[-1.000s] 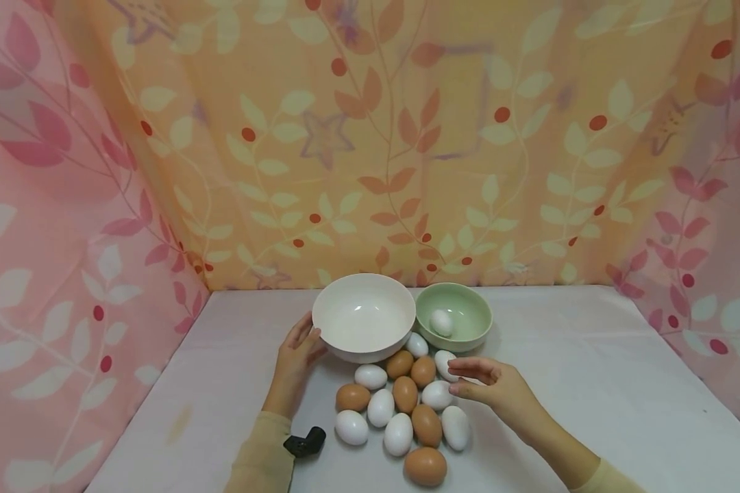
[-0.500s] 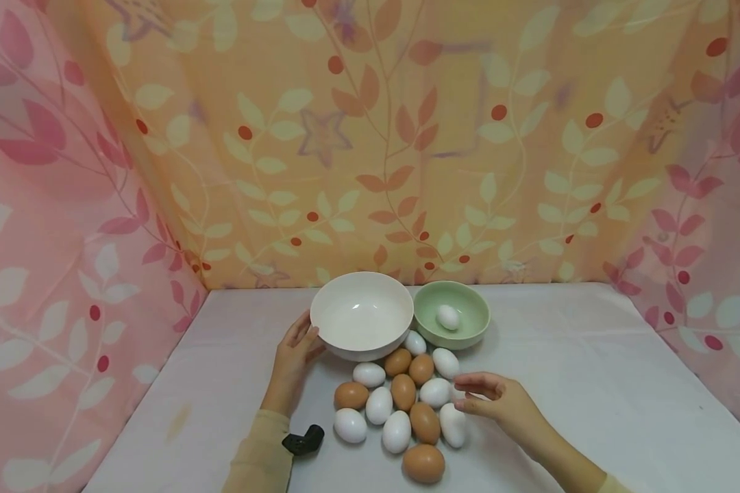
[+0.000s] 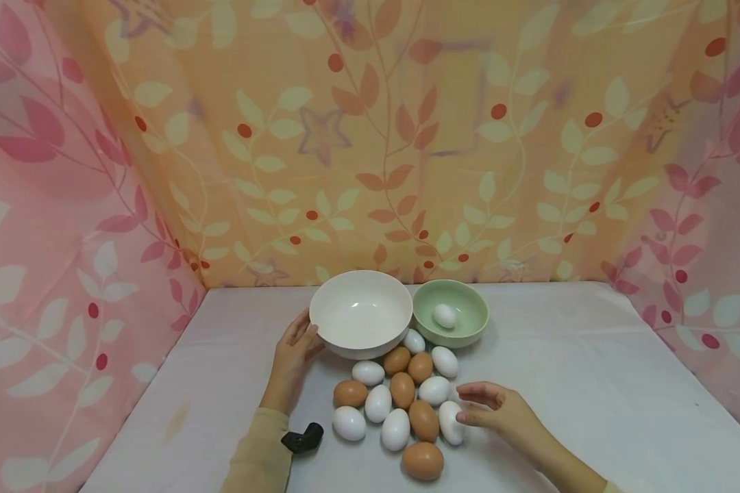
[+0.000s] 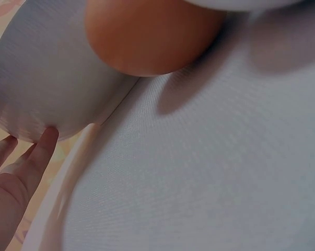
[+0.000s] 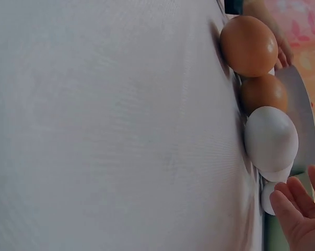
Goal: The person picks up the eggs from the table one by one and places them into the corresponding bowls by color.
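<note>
My left hand [image 3: 292, 352] rests against the left side of the large white bowl [image 3: 360, 315], fingertips on its outer wall; the left wrist view shows these fingers [image 4: 42, 146] against the wall. Beside this bowl stands a smaller green bowl [image 3: 469, 318] with one white egg [image 3: 445, 315] in it. Several white and brown eggs lie in a cluster before the bowls. My right hand [image 3: 499, 411] holds nothing, its fingers parted from the thumb. Its thumb tip is right at the rightmost white egg [image 3: 450, 424]; a brown egg [image 3: 424, 420] lies just left of that.
A black angled piece [image 3: 304, 438] sits at my left wrist. The front-most brown egg [image 3: 423, 461] lies near me on the white tablecloth [image 3: 592, 370]. Patterned cloth [image 3: 370, 137] encloses the table at the back and both sides.
My right hand has moved from the upper right eggs toward me, down beside the rightmost white egg. The egg in the green bowl has rolled toward the bowl's middle. My left hand stays put.
</note>
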Tool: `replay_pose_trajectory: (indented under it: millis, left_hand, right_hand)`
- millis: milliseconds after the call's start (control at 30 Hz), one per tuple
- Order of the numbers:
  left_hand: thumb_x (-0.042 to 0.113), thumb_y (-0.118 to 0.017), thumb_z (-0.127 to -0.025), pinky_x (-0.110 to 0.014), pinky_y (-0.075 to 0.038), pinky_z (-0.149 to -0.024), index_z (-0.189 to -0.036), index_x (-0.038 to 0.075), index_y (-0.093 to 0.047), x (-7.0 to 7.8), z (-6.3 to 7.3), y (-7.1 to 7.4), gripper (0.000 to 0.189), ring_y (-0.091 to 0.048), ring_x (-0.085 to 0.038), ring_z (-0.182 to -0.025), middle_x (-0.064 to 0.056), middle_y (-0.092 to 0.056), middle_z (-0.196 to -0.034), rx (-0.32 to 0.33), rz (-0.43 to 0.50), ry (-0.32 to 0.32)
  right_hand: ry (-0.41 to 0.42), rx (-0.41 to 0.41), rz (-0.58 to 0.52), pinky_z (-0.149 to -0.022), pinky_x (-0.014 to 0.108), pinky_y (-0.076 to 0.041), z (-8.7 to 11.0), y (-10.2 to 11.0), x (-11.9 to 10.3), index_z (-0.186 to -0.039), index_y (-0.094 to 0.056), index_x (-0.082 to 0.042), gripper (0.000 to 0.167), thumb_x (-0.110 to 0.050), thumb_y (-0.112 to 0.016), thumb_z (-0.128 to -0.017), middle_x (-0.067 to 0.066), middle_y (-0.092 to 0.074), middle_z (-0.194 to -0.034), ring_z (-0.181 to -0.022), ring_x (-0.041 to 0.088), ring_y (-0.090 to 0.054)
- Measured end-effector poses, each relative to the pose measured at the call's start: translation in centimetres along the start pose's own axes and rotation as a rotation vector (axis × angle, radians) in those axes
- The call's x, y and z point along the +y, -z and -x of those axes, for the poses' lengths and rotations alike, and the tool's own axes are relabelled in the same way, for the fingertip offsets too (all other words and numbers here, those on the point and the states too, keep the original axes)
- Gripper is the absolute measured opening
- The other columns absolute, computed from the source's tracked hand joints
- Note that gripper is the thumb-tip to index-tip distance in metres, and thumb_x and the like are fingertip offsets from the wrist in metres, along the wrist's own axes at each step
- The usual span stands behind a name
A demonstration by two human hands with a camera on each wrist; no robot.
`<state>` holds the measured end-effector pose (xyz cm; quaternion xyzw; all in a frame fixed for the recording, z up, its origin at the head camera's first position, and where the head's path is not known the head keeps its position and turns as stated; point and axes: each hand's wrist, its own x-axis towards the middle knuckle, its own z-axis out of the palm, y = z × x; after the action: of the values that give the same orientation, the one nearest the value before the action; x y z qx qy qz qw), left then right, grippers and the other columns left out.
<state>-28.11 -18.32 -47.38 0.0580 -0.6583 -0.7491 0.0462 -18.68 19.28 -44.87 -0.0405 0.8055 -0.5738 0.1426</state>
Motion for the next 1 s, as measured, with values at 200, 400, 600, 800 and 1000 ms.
replay_pose_trajectory:
  millis: [200, 400, 600, 800, 1000]
  left_hand:
    - [0.036, -0.062, -0.098, -0.043, -0.05, -0.106, -0.153, 0.022, -0.039, -0.11, -0.11, 0.21, 0.061, -0.046, -0.021, -0.139, -0.001, -0.037, -0.16, 0.001, -0.003, -0.002]
    - [0.039, -0.064, -0.097, -0.044, -0.05, -0.107, -0.152, 0.022, -0.039, -0.12, -0.1, 0.23, 0.063, -0.048, -0.022, -0.138, -0.001, -0.038, -0.159, 0.003, -0.008, -0.002]
    - [0.04, -0.064, -0.096, -0.045, -0.048, -0.109, -0.152, 0.024, -0.04, -0.14, 0.05, 0.17, 0.063, -0.048, -0.019, -0.138, 0.001, -0.039, -0.159, -0.003, 0.004, 0.011]
    - [0.041, -0.065, -0.095, -0.046, -0.048, -0.109, -0.152, 0.024, -0.039, -0.18, 0.0, 0.11, 0.065, -0.048, -0.02, -0.137, 0.001, -0.039, -0.159, -0.004, 0.004, 0.009]
    - [0.04, -0.065, -0.095, -0.047, -0.047, -0.11, -0.152, 0.024, -0.04, -0.19, -0.06, 0.1, 0.064, -0.048, -0.019, -0.138, 0.001, -0.038, -0.159, -0.005, 0.013, 0.012]
  right_hand:
    - [0.001, -0.003, 0.037, -0.092, 0.023, -0.055, -0.12, 0.0, 0.71, -0.127, -0.063, -0.001, 0.054, -0.025, -0.081, -0.082, 0.015, -0.066, -0.129, -0.126, 0.032, -0.059]
    - [0.037, -0.052, 0.038, -0.082, 0.017, -0.052, -0.27, -0.16, 1.02, -0.127, -0.061, 0.004, 0.058, -0.022, -0.083, -0.081, 0.019, -0.069, -0.123, -0.112, 0.018, -0.066]
    - [0.031, -0.072, 0.057, -0.082, 0.017, -0.052, -0.28, -0.49, 0.83, -0.129, -0.06, 0.003, 0.062, -0.026, -0.084, -0.08, 0.018, -0.067, -0.126, -0.114, 0.021, -0.066]
    - [0.028, -0.082, 0.071, -0.083, 0.015, -0.05, -0.33, -0.63, 0.88, -0.129, -0.06, 0.002, 0.063, -0.026, -0.085, -0.078, 0.017, -0.067, -0.127, -0.118, 0.028, -0.064]
    - [0.01, -0.085, 0.082, -0.086, 0.018, -0.051, -0.3, -0.82, 0.97, -0.129, -0.061, 0.0, 0.062, -0.025, -0.086, -0.078, 0.015, -0.067, -0.126, -0.122, 0.032, -0.062]
